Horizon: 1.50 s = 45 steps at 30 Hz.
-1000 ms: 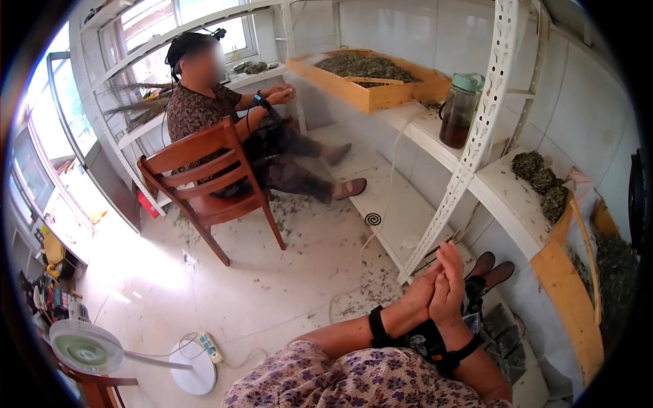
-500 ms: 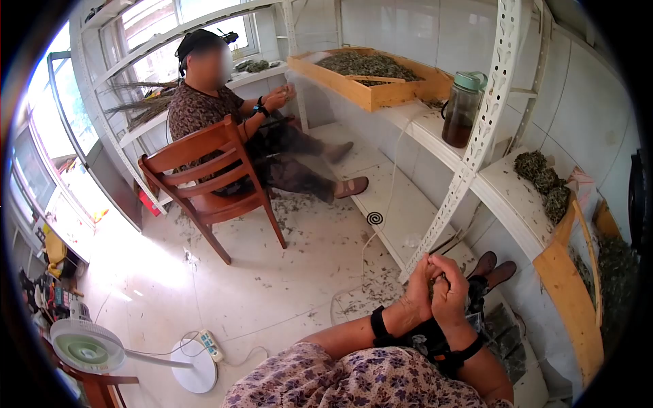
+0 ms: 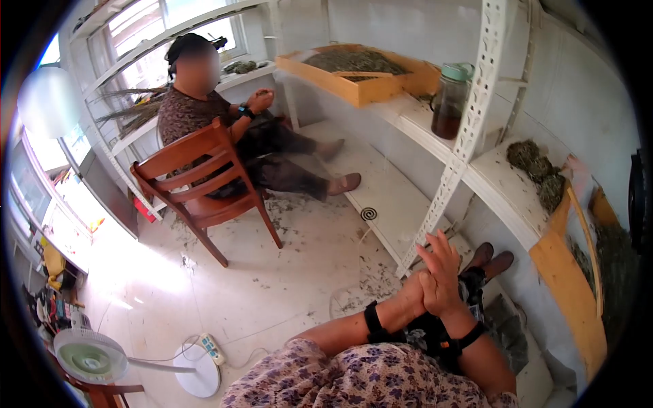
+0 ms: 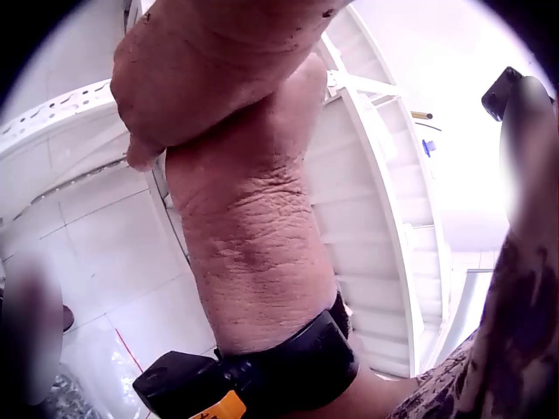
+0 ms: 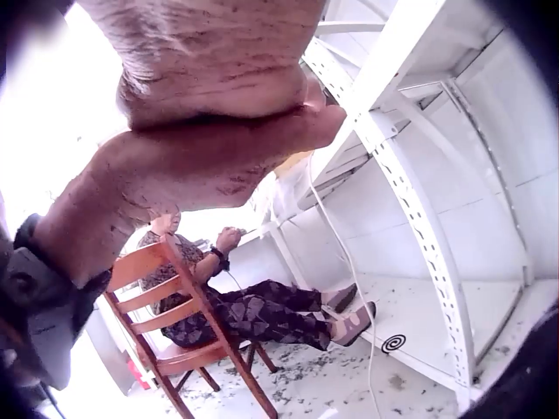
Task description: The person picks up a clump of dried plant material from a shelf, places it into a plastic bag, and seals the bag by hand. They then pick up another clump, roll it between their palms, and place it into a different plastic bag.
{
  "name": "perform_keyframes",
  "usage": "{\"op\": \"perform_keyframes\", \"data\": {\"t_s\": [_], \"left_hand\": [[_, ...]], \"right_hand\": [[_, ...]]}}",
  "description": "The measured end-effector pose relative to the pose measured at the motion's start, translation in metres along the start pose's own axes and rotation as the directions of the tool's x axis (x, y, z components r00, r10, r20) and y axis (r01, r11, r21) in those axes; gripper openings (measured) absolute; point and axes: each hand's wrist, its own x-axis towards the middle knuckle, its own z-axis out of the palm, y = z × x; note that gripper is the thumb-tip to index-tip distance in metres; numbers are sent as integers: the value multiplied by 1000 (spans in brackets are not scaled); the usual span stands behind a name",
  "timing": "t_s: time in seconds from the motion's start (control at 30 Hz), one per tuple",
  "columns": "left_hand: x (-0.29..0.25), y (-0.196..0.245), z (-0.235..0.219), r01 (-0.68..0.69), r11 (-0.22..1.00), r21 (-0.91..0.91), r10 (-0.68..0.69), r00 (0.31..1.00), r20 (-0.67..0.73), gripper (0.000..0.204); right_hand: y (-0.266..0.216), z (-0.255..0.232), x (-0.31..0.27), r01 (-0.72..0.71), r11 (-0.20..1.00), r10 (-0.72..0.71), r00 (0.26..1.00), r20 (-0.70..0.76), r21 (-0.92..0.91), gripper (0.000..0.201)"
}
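Observation:
My two hands meet in front of my lap in the head view. The right hand (image 3: 443,275) has its fingers stretched up and spread slightly apart. The left hand (image 3: 406,299) presses against the right hand's palm side near its heel, and its fingers are mostly hidden there. In the left wrist view the left hand (image 4: 210,65) overlaps the base of the right hand, above a black wristband (image 4: 301,367). The right wrist view has the right hand (image 5: 210,61) lying against the left hand (image 5: 183,170). Whatever lies between the palms is hidden.
Another person (image 3: 197,115) sits on a wooden chair (image 3: 187,166). White shelving (image 3: 469,122) holds a wooden tray (image 3: 360,92) of dried herbs, a bottle (image 3: 449,102) and herb clumps (image 3: 537,166). A second wooden tray (image 3: 568,299) stands right. A fan (image 3: 88,357) is lower left.
My hands went from flat and pressed together, to curled and cupped, to the right fingers stretched upward with the left hand lower against it. The head view has shifted slightly.

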Motion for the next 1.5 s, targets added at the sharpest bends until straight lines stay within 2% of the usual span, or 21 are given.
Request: {"op": "perform_keyframes", "data": {"t_s": [0.07,0.13,0.23,0.3,0.37,0.4,0.47,0.5,0.53,0.6,0.67,0.7,0.73,0.8,0.87,0.97,1.13,1.23,1.33,1.43,1.5], "left_hand": [[5,10,-17,-28,1000,-13,27,997,-75,36],[5,-9,-27,21,998,-53,-30,987,-159,36],[8,-3,-21,62,996,-69,-74,980,-185,32],[11,8,-14,51,997,61,-40,984,-176,30],[12,14,-11,20,957,290,24,988,-149,28],[13,13,-13,18,937,349,35,989,-146,27],[24,17,-18,38,979,201,-10,990,-138,24],[26,19,-19,92,991,-100,-105,985,-137,23],[26,24,-13,140,910,-389,-196,975,-108,24],[23,30,6,114,931,-346,-213,941,-263,23],[23,32,17,123,960,-252,-216,898,-384,21],[19,30,21,93,986,-136,-139,913,-383,22],[13,27,25,60,998,-17,-63,927,-369,24],[15,21,19,29,999,39,-16,956,-292,29],[20,16,2,53,995,-88,-70,979,-193,36],[14,21,8,34,995,-99,-63,950,-306,44],[14,26,22,-42,995,-92,6,931,-366,48],[15,27,29,-48,994,-98,8,929,-371,48],[15,26,35,-47,994,-100,4,922,-388,48],[12,25,43,-36,994,-101,-11,903,-429,48],[8,23,52,-24,993,-116,-38,862,-506,48]], "right_hand": [[9,7,1,7,999,-10,998,-63,-48,38],[20,16,0,24,999,-28,994,-106,-40,39],[24,15,-1,-28,996,21,995,-98,-80,39],[24,10,-2,-64,997,61,995,-84,-40,43],[21,7,-2,-116,993,117,990,-73,12,49],[25,8,-5,-196,964,215,972,-96,178,53],[25,5,-5,-302,795,396,916,-72,526,57],[21,2,-5,-321,640,481,876,-38,698,58],[17,-3,-3,-311,465,561,828,-4,829,60],[26,-3,-11,-256,661,482,865,-138,706,56],[23,-8,-16,-238,842,313,947,-78,483,48],[20,-9,-19,-207,910,232,972,-28,360,45],[18,-6,-22,-164,934,179,984,-16,318,42],[15,8,-25,-72,970,71,997,12,233,36],[11,14,-26,-96,948,118,992,-54,304,26],[10,20,-28,-130,913,170,983,-71,387,23],[7,12,-27,-159,872,244,961,-128,464,18],[7,8,-30,-340,625,413,908,72,702,25],[10,8,-32,-237,746,326,945,-31,622,26],[7,7,-33,-269,697,375,927,-18,664,28],[5,1,-33,-382,540,477,873,101,750,30]]}}
